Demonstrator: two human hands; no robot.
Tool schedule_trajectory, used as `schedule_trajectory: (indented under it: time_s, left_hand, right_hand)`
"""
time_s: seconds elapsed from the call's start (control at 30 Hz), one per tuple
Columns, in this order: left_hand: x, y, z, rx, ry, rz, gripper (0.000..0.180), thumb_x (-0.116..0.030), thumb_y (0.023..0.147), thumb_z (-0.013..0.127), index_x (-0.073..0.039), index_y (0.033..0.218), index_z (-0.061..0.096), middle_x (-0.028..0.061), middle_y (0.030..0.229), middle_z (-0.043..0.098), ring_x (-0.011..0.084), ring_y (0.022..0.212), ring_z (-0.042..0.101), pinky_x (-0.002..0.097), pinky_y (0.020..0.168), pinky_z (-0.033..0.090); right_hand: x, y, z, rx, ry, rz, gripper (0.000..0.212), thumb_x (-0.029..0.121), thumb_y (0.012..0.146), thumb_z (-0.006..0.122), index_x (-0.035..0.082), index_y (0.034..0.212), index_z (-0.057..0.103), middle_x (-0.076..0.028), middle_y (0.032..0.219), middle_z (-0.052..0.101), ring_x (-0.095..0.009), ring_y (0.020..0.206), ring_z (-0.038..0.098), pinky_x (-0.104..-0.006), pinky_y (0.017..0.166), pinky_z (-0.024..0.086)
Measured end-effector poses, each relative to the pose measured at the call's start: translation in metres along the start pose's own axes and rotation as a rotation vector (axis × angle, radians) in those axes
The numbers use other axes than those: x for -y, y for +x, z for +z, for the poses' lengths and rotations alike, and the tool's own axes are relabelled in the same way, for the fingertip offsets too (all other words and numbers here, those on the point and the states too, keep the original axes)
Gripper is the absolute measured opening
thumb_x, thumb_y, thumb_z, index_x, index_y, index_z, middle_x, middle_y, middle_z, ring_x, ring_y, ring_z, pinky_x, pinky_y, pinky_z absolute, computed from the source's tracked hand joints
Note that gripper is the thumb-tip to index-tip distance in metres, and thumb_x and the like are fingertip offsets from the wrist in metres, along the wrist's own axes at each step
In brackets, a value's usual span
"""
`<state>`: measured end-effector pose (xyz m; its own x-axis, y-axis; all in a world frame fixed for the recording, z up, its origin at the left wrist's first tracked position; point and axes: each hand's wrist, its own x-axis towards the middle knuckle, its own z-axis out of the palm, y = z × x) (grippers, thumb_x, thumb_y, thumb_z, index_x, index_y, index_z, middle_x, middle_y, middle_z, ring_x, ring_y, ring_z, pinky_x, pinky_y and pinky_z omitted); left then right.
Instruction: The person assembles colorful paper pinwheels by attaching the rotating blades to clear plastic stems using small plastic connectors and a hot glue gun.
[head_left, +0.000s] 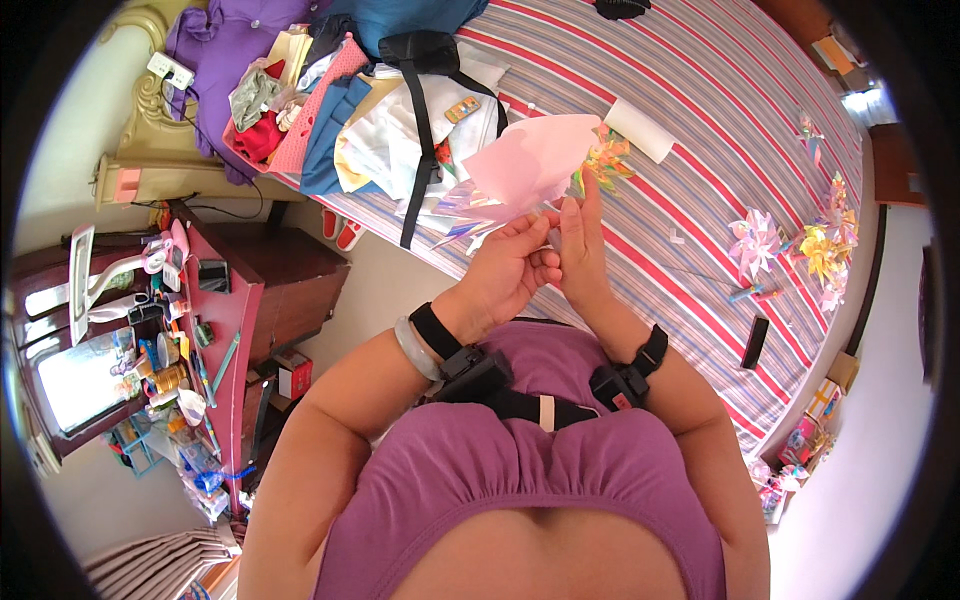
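Observation:
Both my hands are close together in front of me, over the near edge of a striped bed. The fingers of my left hand [510,272] are curled and pinch at the lower end of a pale pink wrapping sheet [535,165]. My right hand [585,250] is pressed against the same lower end, its thumb upright and its fingers behind the sheet. Shiny iridescent film [455,208] sticks out at the sheet's left side. By the right fingertips appears a yellow-orange shiny pinwheel [606,160]; whether it is joined to the sheet is unclear. What lies between my fingers is mostly hidden.
A white roll [640,130] lies beyond my hands on the bed. Several shiny pinwheels [755,243] and a black phone-like slab [755,342] are at the right. Clothes, a pink basket [310,115] and a black strapped bag [420,55] fill the far left. A cluttered red-topped desk [228,330] stands left.

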<state>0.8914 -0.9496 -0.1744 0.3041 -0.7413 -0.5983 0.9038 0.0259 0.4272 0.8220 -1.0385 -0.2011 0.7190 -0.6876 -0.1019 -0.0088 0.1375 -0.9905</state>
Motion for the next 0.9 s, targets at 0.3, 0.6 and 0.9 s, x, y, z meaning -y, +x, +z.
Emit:
schedule_trajectory:
  time_s: [0.3,0.6,0.9]
  left_hand:
    - [-0.004,0.001,0.014,-0.030,0.041,0.098,0.021,-0.020,0.095,0.047,-0.003,0.107,0.053,-0.0001,0.077,0.057,0.0035,0.051,0.036,0.0189,0.045,0.032]
    - [-0.035,-0.031,-0.014,0.071,0.398,-0.156,0.026,-0.019,0.095,0.048,0.000,0.109,0.058,0.0024,0.080,0.060,0.0015,0.047,0.032,0.0162,0.041,0.025]
    - [-0.030,-0.029,-0.019,0.177,0.604,-0.210,0.029,-0.021,0.094,0.051,0.000,0.112,0.059,0.0021,0.081,0.062,0.0029,0.055,0.049,0.0158,0.047,0.033]
  right_hand:
    - [-0.006,0.015,-0.010,-0.146,-0.268,-0.342,0.044,0.025,0.097,0.039,-0.002,0.132,0.034,-0.013,0.103,0.054,-0.018,0.083,0.056,-0.0298,0.073,0.046]
    - [0.054,0.018,-0.158,-0.482,0.134,-0.149,0.024,0.020,0.093,0.052,-0.002,0.087,0.060,-0.012,0.074,0.064,-0.016,0.054,0.058,-0.0262,0.049,0.047]
    - [0.101,0.029,-0.181,-0.148,-0.056,-0.035,0.023,0.017,0.092,0.051,-0.001,0.099,0.064,-0.012,0.097,0.066,-0.015,0.068,0.064,-0.0247,0.059,0.050]
